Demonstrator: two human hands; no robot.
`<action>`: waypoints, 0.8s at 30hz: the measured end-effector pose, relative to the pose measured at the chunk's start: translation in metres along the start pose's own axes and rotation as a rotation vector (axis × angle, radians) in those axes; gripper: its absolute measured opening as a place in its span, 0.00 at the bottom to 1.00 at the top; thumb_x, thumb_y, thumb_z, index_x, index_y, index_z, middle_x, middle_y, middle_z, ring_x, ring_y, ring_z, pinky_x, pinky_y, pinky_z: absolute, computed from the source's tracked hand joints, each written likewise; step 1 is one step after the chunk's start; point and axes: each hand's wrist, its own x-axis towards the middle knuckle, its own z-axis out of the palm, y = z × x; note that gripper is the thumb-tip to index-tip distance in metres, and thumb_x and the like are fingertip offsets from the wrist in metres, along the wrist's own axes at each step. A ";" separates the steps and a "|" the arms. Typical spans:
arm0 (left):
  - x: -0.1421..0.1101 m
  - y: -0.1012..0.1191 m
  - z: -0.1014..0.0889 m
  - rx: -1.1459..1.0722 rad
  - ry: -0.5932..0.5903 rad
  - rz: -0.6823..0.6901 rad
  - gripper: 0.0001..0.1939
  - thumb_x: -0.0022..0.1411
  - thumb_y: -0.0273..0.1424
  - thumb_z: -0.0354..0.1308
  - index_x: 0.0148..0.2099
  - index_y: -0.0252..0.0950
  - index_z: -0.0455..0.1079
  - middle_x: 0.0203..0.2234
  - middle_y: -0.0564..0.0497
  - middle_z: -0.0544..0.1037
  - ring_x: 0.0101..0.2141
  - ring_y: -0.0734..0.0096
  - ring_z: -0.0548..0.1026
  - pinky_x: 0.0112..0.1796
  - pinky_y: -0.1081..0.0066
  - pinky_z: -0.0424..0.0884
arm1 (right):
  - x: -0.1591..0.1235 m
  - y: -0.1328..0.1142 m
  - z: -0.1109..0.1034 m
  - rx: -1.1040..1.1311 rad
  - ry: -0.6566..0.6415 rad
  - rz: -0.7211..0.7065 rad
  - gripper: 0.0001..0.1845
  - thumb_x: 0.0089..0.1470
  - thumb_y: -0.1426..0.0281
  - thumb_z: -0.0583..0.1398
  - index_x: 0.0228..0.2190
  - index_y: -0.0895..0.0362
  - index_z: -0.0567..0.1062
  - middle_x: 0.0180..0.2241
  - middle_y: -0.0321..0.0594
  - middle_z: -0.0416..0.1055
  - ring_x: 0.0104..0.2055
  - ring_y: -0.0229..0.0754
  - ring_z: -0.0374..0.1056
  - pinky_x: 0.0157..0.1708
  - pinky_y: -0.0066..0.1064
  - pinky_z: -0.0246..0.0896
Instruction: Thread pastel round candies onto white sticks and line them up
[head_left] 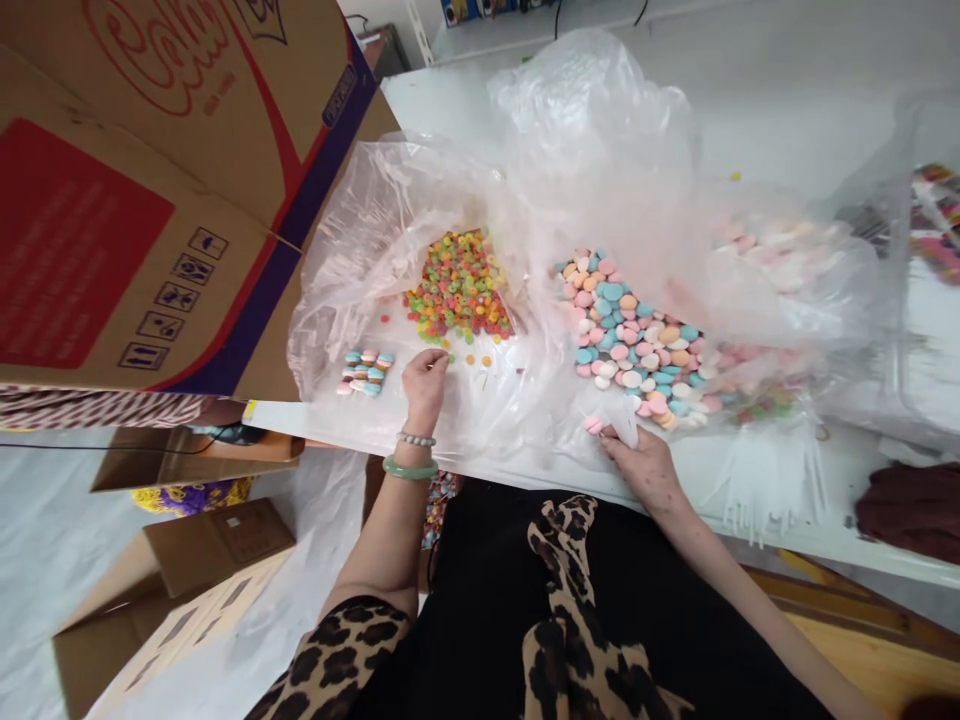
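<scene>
My left hand (pixel 425 388) is closed in a pinch at the near edge of the ring-shaped gummy candies (pixel 461 285); whatever its fingertips hold, if anything, is too small to make out. A few loose rings lie just beyond it. My right hand (pixel 645 468) is closed on a narrow whitish plastic sleeve (pixel 624 422), with a pink candy (pixel 592 425) at its fingertips. Beyond that hand spreads a heap of round pastel candies (pixel 630 340) in pink, blue, white and orange. Small stacks of pastel candies (pixel 366 372) lie left of my left hand.
Clear plastic bags (pixel 592 120) spread over the white table (pixel 757 80). A large cardboard box (pixel 225 180) stands close on the left. Narrow white plastic strips (pixel 772 485) hang over the front edge at right, near a dark brown cloth (pixel 911 510). Open cartons (pixel 217 545) sit on the floor.
</scene>
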 end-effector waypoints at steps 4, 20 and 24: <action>-0.013 0.013 0.004 0.116 -0.101 0.155 0.08 0.55 0.31 0.55 0.33 0.36 0.75 0.30 0.50 0.76 0.34 0.68 0.73 0.40 0.69 0.67 | -0.001 -0.001 0.004 -0.003 -0.011 0.002 0.11 0.44 0.63 0.60 0.29 0.56 0.78 0.24 0.36 0.73 0.30 0.45 0.68 0.28 0.31 0.59; -0.054 0.003 0.025 0.378 -0.183 0.280 0.08 0.60 0.26 0.50 0.30 0.37 0.68 0.29 0.49 0.70 0.34 0.67 0.70 0.39 0.69 0.65 | -0.002 -0.002 0.006 0.003 -0.050 0.027 0.12 0.43 0.64 0.59 0.28 0.57 0.77 0.20 0.35 0.71 0.27 0.42 0.67 0.27 0.30 0.59; -0.052 0.002 0.025 0.359 -0.168 0.217 0.05 0.58 0.28 0.53 0.37 0.37 0.70 0.32 0.50 0.71 0.34 0.68 0.70 0.39 0.69 0.65 | -0.003 -0.002 0.006 -0.005 -0.054 0.044 0.13 0.42 0.64 0.59 0.28 0.58 0.77 0.21 0.35 0.70 0.28 0.42 0.67 0.27 0.30 0.59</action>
